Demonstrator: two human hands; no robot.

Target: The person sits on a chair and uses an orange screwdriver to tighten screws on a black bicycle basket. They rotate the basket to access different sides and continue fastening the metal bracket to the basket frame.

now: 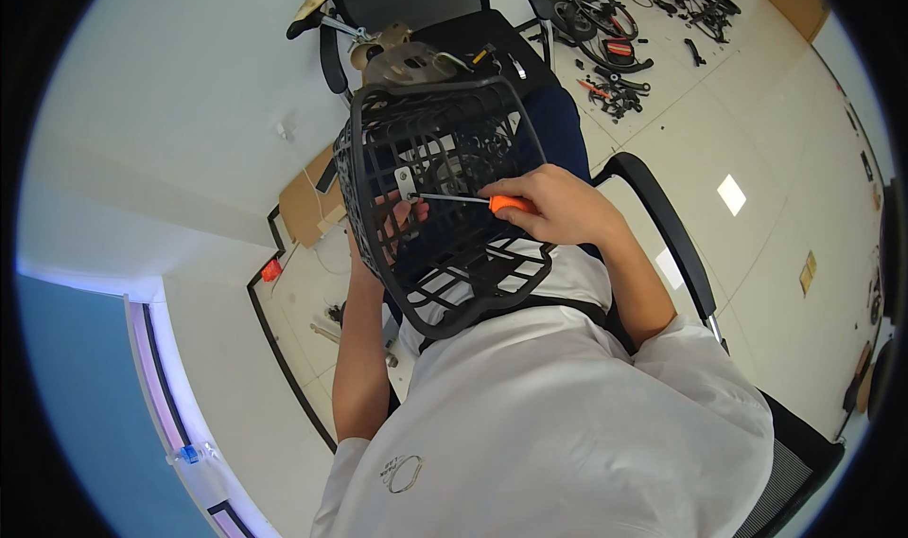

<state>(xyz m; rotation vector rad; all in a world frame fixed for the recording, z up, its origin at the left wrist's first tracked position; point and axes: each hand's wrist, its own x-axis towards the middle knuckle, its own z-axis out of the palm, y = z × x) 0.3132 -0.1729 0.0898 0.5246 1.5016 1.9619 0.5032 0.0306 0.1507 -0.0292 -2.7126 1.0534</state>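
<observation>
A black plastic lattice basket point(378, 131) rests on my lap, its open mouth turned toward me. My right hand point(558, 202) grips an orange-handled screwdriver point(511, 203) whose thin shaft reaches left to a small metal plate point(406, 183) on the basket's inner wall. My left hand point(397, 224) is behind the basket's wall, seen through the lattice, pressed against the outside near the plate. I am seated in a black office chair point(662, 226).
A second black chair point(492, 32) stands in front with tools and a tan bike saddle point(407, 60) on it. Bike wheels and scattered parts point(615, 46) lie on the tiled floor at upper right. Cardboard point(307, 202) leans by the white wall.
</observation>
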